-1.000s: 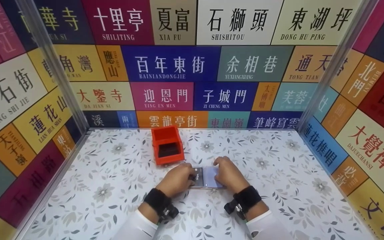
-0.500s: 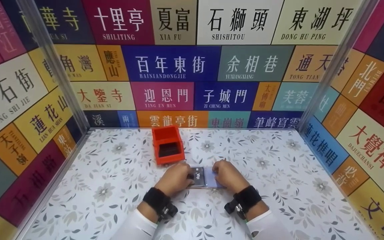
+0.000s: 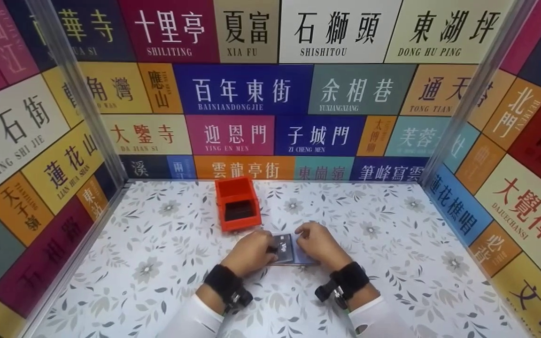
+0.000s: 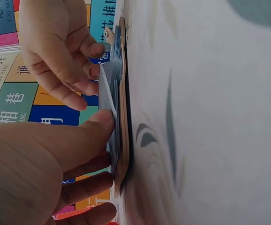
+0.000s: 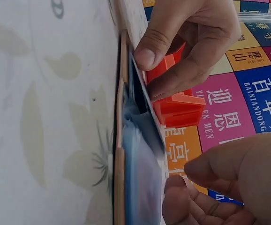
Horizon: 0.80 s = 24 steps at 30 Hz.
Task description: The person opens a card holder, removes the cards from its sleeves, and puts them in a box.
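A flat card holder with clear bluish sleeves (image 5: 140,187) and a tan edge (image 4: 124,140) lies open on the table. My left hand (image 3: 252,251) pinches a dark card (image 3: 285,249) marked "Vip" over the holder's left part, thumb on top. In the right wrist view the card (image 5: 147,110) is tilted, its near end raised above the sleeves. My right hand (image 3: 321,243) hovers over the holder's right side with loosely bent fingers. A gap shows between those fingers and the card in the right wrist view, and nothing is held there.
Just behind the left hand stands a red plastic bin (image 3: 237,204) with a dark inside. The floral-patterned tabletop (image 3: 167,263) is enclosed at the back and sides by walls (image 3: 247,89) covered in coloured place-name panels.
The dark card has shifted slightly right over the holder, with the left hand following. The right hand's fingers have moved a little left. The bin stays where it was.
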Each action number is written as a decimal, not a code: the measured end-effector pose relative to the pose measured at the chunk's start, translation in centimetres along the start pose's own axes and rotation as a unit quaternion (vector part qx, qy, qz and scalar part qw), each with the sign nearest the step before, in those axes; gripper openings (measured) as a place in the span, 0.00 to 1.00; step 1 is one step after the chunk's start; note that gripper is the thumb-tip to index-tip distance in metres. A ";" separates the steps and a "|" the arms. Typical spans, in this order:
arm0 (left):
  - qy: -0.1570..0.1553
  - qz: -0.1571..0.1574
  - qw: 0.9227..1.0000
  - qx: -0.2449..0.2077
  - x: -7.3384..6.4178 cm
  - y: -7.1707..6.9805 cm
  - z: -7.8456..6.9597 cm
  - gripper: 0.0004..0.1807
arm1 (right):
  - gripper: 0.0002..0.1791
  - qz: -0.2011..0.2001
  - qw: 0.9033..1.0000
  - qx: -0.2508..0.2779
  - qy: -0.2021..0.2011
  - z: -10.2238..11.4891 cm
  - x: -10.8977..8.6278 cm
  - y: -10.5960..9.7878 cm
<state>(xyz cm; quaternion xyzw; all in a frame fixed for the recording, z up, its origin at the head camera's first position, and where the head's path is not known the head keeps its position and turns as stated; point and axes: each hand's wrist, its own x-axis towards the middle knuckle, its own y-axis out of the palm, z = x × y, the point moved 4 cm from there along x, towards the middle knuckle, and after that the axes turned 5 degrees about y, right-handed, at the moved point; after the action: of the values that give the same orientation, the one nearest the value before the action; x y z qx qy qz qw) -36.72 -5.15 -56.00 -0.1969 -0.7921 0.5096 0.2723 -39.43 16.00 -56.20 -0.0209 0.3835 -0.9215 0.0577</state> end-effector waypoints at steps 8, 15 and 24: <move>-0.011 0.004 1.000 0.005 0.1 0.3 0.1 0.06 | 0.21 0.053 0.990 0.105 0.078 -0.1 -0.2 1.4; -0.023 0.000 1.000 0.002 0.1 0.2 0.0 0.06 | 0.22 0.049 0.981 0.148 0.111 -0.3 -0.2 1.9; -0.021 -0.011 1.000 -0.013 0.0 0.2 0.0 0.07 | 0.12 0.063 0.980 0.165 0.094 -0.4 -0.2 2.2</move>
<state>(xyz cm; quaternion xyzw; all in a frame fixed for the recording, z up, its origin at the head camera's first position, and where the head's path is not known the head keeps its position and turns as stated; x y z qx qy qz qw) -36.75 -5.06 -56.15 -0.1808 -0.8063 0.5001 0.2590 -39.06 14.79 -57.99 0.0996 0.2302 -0.9646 0.0821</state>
